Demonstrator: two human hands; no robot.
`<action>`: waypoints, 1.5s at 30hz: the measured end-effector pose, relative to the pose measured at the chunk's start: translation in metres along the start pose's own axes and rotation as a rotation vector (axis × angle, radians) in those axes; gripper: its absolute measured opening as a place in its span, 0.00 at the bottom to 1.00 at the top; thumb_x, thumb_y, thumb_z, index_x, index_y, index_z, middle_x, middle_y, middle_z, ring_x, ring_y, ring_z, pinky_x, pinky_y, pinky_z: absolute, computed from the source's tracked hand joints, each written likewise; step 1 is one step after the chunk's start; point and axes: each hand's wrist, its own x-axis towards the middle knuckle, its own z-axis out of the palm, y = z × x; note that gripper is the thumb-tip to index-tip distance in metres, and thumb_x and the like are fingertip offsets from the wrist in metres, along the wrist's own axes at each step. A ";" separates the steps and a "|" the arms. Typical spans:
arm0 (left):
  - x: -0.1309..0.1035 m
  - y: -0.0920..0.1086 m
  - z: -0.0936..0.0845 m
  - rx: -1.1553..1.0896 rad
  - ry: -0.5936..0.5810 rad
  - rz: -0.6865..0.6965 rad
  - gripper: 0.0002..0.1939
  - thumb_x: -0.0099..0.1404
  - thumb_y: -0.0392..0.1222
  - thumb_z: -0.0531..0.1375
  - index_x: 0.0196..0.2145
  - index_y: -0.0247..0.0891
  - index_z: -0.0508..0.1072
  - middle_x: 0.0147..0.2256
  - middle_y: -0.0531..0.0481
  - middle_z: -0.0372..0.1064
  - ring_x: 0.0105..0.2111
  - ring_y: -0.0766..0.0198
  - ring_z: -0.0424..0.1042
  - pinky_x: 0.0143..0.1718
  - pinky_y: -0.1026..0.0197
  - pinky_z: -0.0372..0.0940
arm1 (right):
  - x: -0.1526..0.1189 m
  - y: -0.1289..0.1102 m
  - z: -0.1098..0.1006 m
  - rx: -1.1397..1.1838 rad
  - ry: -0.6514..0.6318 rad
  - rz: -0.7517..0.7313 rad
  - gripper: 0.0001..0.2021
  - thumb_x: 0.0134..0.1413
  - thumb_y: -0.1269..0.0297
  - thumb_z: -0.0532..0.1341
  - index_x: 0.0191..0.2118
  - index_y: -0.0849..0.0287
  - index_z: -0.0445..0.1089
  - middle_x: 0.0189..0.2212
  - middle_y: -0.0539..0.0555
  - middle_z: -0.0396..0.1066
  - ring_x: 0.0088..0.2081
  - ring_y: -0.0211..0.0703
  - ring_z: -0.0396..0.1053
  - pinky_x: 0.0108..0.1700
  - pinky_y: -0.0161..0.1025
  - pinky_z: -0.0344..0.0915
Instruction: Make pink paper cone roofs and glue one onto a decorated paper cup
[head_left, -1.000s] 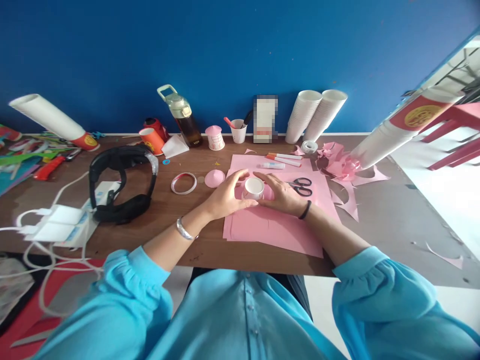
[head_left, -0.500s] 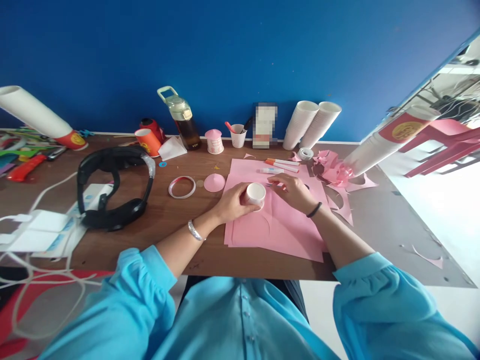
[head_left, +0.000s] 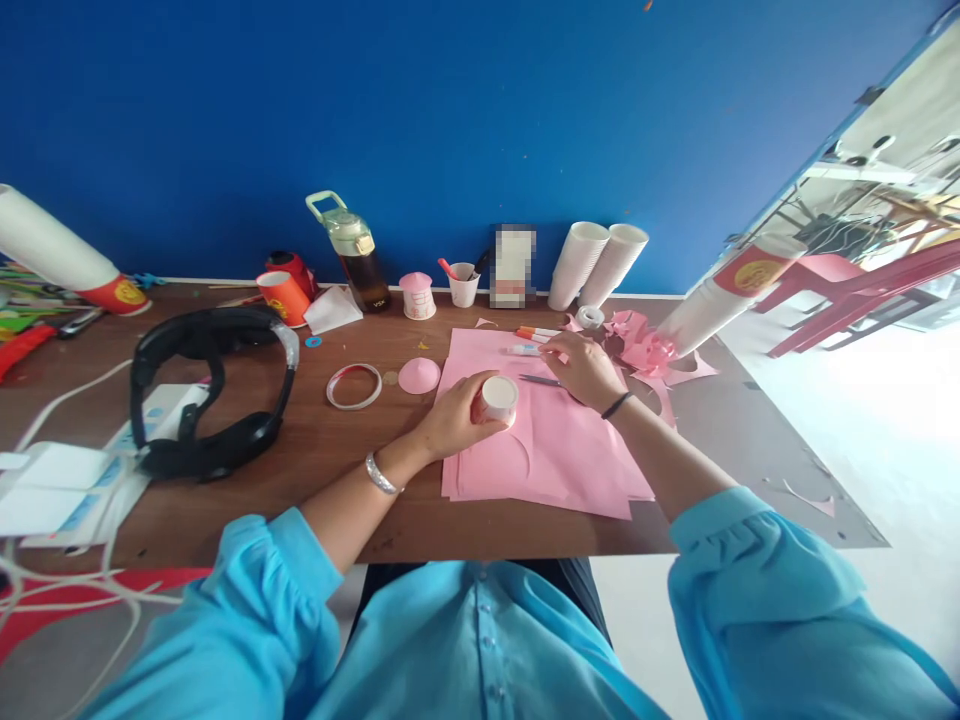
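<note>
My left hand [head_left: 452,420] is wrapped round a small white paper cup [head_left: 499,396] with reddish marks on its side. Its pale round end faces up, above a stack of pink paper [head_left: 559,470]. Farther right, my right hand [head_left: 585,370] reaches over the paper with its fingers bent together. Its fingertips come down at the right end of a white tube [head_left: 521,350], beside orange-and-white markers [head_left: 534,333]; what they pinch is hidden. Scissors [head_left: 540,380] lie partly under that hand. A pink paper cone [head_left: 419,376] rests left of the paper.
A decorated cup with a pink cone roof [head_left: 418,296], a pen cup [head_left: 464,288], a phone [head_left: 513,265] and a bottle [head_left: 352,250] line the wall. Stacked cups [head_left: 581,262] and pink scraps [head_left: 634,340] stand right. A tape ring [head_left: 354,386] and black headset [head_left: 214,390] are left.
My right hand has moved away from the cup, up and right toward the markers, uncovering the scissors' blades. The cup stays in my left hand, slightly tilted. The whole view has shifted.
</note>
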 end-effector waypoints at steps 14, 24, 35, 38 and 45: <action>0.000 0.000 0.000 0.056 0.022 0.022 0.37 0.60 0.54 0.70 0.62 0.39 0.64 0.60 0.38 0.71 0.60 0.45 0.72 0.61 0.42 0.68 | 0.017 0.033 0.005 -0.065 0.047 0.133 0.14 0.59 0.70 0.60 0.47 0.58 0.80 0.51 0.61 0.75 0.56 0.58 0.69 0.59 0.54 0.69; -0.001 -0.003 0.000 0.061 0.027 0.024 0.39 0.61 0.52 0.70 0.64 0.40 0.62 0.63 0.36 0.68 0.62 0.44 0.69 0.64 0.39 0.65 | 0.014 0.008 0.025 -0.020 -0.019 0.041 0.13 0.58 0.71 0.61 0.48 0.61 0.78 0.51 0.64 0.74 0.57 0.60 0.65 0.62 0.56 0.63; 0.000 0.004 -0.022 -0.174 0.303 0.223 0.36 0.71 0.60 0.59 0.69 0.43 0.58 0.57 0.38 0.69 0.49 0.56 0.73 0.50 0.52 0.72 | -0.002 -0.035 -0.015 0.720 0.006 0.041 0.15 0.67 0.53 0.59 0.48 0.60 0.72 0.28 0.51 0.74 0.28 0.40 0.73 0.32 0.37 0.70; 0.001 0.014 -0.029 -0.075 0.305 0.247 0.32 0.72 0.57 0.59 0.68 0.43 0.60 0.49 0.42 0.74 0.39 0.63 0.74 0.40 0.59 0.71 | -0.011 -0.059 -0.023 0.985 -0.124 0.007 0.18 0.61 0.48 0.65 0.44 0.60 0.75 0.26 0.49 0.71 0.25 0.36 0.68 0.28 0.35 0.66; 0.001 0.027 -0.034 0.208 0.319 0.299 0.13 0.76 0.48 0.56 0.48 0.40 0.77 0.42 0.45 0.78 0.42 0.60 0.77 0.44 0.57 0.71 | -0.018 -0.075 -0.014 1.071 -0.177 -0.005 0.20 0.59 0.46 0.66 0.44 0.60 0.76 0.28 0.50 0.73 0.26 0.36 0.68 0.28 0.35 0.66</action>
